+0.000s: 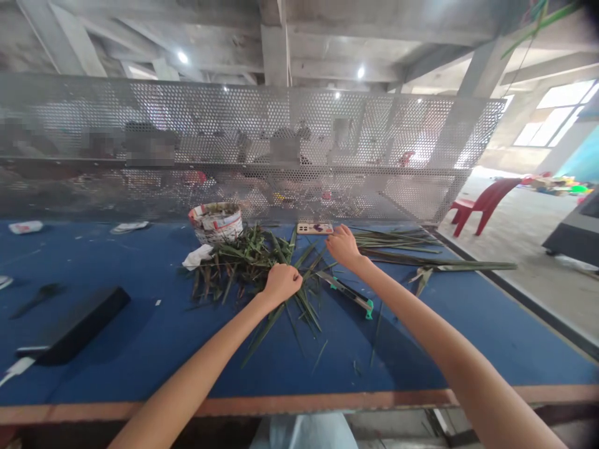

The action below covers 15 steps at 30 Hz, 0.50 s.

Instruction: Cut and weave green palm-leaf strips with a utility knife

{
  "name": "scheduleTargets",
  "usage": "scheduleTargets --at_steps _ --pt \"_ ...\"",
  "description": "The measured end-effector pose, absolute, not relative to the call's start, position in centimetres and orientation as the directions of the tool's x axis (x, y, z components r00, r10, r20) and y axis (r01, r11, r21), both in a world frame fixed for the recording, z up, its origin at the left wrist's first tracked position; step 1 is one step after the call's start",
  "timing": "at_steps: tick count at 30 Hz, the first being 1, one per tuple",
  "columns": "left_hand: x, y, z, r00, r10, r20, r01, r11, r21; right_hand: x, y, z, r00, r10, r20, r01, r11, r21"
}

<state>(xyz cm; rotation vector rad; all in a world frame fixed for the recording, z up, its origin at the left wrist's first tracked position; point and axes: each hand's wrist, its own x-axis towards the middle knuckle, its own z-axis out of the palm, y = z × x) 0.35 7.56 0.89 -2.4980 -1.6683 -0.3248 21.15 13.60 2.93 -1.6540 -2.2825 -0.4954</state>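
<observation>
My left hand (281,284) is closed low over a heap of long green leaf strips (255,249) on the table. Strips stick out around its fist, and what its fingers hold, if anything, is hidden. Farther forward and to the right, my right hand (344,245) is closed with its fingertips pinched near the corner of a phone (314,229). Anything in that pinch is too small to make out. Between my forearms lies a box-cutter knife (350,293) with green ends, its blade toward the heap. More long leaf strips (397,241) lie right of my right hand.
A woven basket (218,223) stands behind the heap, with a crumpled white tissue (197,256) in front. A black box-like object (84,327) with a white cable lies left on the blue table (173,362). A perforated metal screen (262,149) rises behind. A red chair (486,202) stands right.
</observation>
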Motion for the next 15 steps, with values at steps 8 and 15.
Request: scheduleTargets --at_steps 8,15 --pt "-0.2 6.8 -0.7 0.412 0.845 0.342 0.876 -0.47 0.105 18.3 23.9 1.1 -0.252 0.934 0.254 0.967 0.23 0.113" --pt "-0.2 6.9 -1.2 0.411 0.837 0.36 0.876 -0.472 0.097 18.7 28.2 0.9 -0.353 0.918 0.183 0.933 0.329 0.149"
